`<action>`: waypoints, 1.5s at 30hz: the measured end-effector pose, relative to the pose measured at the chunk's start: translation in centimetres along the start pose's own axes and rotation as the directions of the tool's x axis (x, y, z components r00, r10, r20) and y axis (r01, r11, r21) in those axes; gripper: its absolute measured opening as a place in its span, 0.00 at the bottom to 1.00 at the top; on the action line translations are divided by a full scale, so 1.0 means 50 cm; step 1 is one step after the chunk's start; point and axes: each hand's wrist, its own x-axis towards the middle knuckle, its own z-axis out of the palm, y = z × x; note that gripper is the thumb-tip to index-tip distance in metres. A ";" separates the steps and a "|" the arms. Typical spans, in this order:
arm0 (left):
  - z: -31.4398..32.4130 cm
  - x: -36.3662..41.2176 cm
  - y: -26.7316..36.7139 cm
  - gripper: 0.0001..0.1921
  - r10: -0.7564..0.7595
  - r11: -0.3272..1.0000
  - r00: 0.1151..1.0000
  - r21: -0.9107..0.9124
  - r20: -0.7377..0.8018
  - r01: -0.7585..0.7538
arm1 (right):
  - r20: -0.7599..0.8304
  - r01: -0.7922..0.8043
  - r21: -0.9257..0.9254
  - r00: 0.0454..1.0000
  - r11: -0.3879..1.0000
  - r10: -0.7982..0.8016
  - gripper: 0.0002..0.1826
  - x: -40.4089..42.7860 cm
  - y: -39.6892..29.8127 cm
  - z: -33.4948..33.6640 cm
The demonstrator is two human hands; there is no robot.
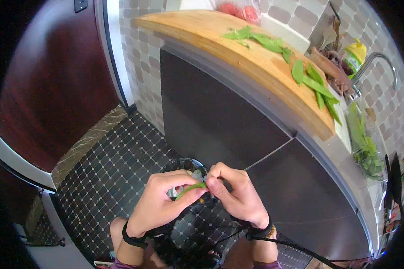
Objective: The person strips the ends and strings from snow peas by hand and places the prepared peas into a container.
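A green snow pea pod (192, 189) lies between the thumb and fingers of my left hand (163, 198). At the pod's right end, the thumb and forefinger of my right hand (235, 191) pinch its tip. Directly beneath both hands is a waste bin lined with a black plastic bag (179, 164), partly hidden by them, with some pale scraps inside. Up on the counter, a thick wooden cutting board (202, 37) carries two loose groups of snow pea pods (269, 43), the nearer group (316, 85) close to its right end.
Right of the board lies a clear plastic bag of green pods (365, 144). Behind it stand a chrome faucet (378, 57) and a yellow-capped bottle (355, 53). A bag of red produce (240, 10) sits at the back. Dark cabinet doors (219, 111) front the counter; a dark red door (54, 84) stands left.
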 end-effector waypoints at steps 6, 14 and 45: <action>0.010 0.002 -0.006 0.06 0.018 0.997 0.998 0.077 0.061 -0.023 | 0.025 0.182 -0.107 0.983 0.977 -0.181 0.09 -0.006 0.023 -0.011; 0.031 0.007 -0.030 0.05 0.131 0.965 0.991 0.225 0.020 -0.132 | 0.102 0.319 -0.524 0.944 0.790 -0.314 0.09 -0.007 0.033 -0.014; 0.060 0.011 -0.068 0.15 0.419 0.864 0.872 0.408 -0.254 -0.296 | -0.121 0.354 -0.482 0.879 0.802 -0.461 0.05 0.004 0.065 -0.005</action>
